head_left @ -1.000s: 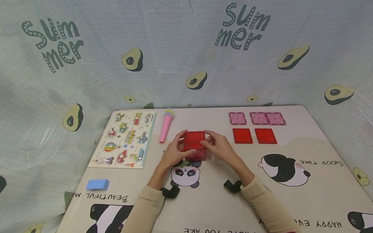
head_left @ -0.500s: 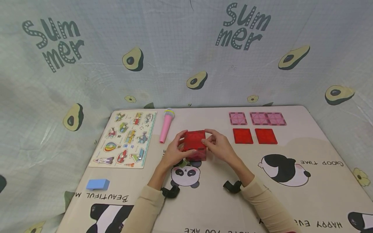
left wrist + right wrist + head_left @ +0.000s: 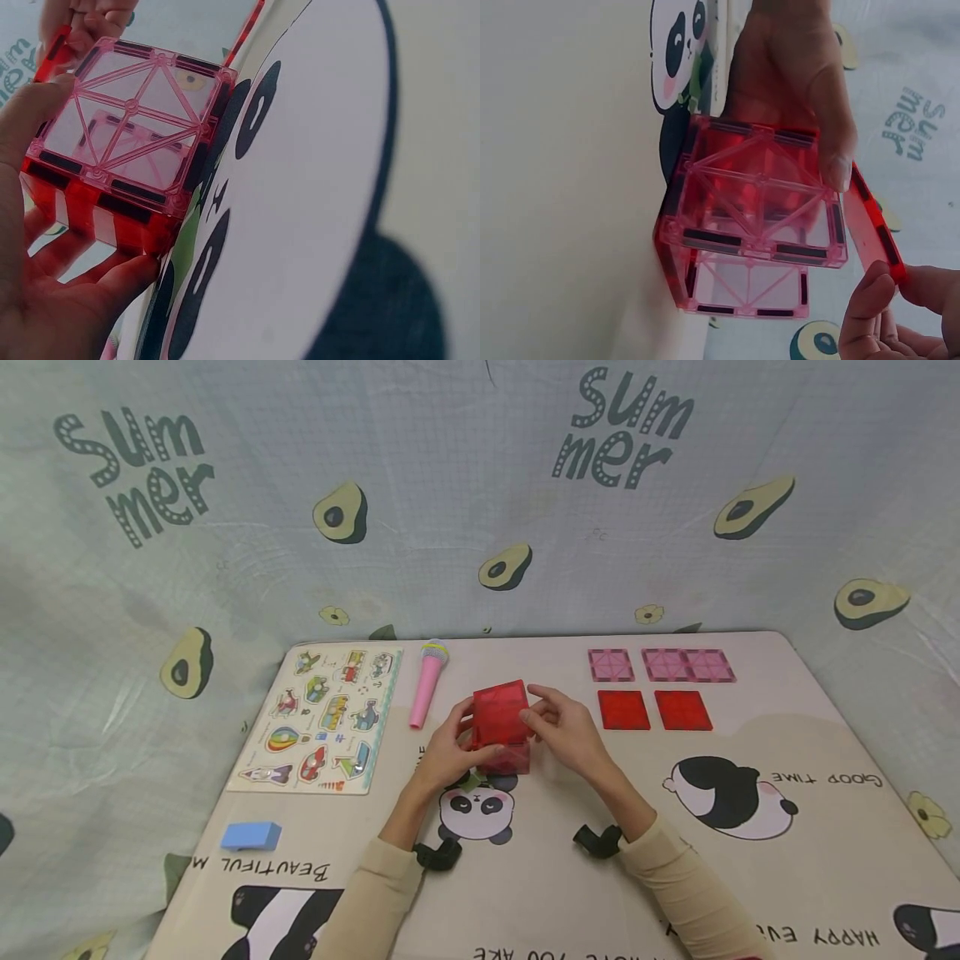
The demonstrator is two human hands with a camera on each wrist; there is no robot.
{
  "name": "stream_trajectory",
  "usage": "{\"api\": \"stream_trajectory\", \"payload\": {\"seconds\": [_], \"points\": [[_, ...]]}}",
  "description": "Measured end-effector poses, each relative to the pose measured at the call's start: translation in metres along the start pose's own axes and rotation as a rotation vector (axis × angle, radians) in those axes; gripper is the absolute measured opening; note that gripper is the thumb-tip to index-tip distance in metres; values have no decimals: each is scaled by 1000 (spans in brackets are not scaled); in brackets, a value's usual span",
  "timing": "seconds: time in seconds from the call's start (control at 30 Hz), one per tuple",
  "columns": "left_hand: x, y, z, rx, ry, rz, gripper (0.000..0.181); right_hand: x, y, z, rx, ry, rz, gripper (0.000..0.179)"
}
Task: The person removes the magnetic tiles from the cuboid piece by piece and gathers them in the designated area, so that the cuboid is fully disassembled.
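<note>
A cube of see-through magnetic tiles (image 3: 504,760) with pink and red sides stands mid-table. My left hand (image 3: 447,753) grips it from the left, its thumb on the near upper edge and its fingers along the red side (image 3: 90,214). On top, a red magnetic tile (image 3: 501,713) slants with its right edge raised. That raised edge is pinched between thumb and finger of my right hand (image 3: 566,731). In the right wrist view, the slanting tile (image 3: 874,225) leaves a gap over the pink tile (image 3: 757,195).
Two red tiles (image 3: 624,710) and several pink tiles (image 3: 611,665) lie flat at the back right. A pink toy microphone (image 3: 425,693) and a picture puzzle board (image 3: 318,718) lie to the left. Closer to me at the left is a blue block (image 3: 251,836).
The red top tile lay flat on the cube and now tilts, its right edge lifted. My right hand has risen slightly with it; my left hand has kept its place.
</note>
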State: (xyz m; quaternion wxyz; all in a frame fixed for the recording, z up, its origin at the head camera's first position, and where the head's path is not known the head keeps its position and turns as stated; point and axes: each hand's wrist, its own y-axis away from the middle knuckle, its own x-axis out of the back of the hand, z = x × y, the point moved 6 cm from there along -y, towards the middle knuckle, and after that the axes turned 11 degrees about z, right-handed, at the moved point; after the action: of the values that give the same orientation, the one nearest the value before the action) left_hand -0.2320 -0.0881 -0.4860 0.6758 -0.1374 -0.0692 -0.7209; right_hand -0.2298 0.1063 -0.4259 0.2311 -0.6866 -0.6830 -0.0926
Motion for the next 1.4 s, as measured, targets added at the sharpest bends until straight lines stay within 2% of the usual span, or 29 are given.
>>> {"api": "stream_trajectory", "payload": {"seconds": [0.33,0.63,0.7,0.93,1.2,1.4], "points": [[0,-1,2,-32,-13,-5,85,17,-4,-2,-17,-27,85,43],[-2,-3,1,-4,-20,-34,89,40,-10,-1,0,-51,152,34],[-2,-2,4,5,-25,-45,90,45,-11,0,-2,-47,166,34],[4,10,35,31,-7,-63,85,65,-13,2,-36,-12,228,37],[4,12,35,55,33,-46,86,86,-14,2,-48,-48,294,37],[4,12,35,42,62,-58,86,102,-16,9,-94,-55,336,39]]}}
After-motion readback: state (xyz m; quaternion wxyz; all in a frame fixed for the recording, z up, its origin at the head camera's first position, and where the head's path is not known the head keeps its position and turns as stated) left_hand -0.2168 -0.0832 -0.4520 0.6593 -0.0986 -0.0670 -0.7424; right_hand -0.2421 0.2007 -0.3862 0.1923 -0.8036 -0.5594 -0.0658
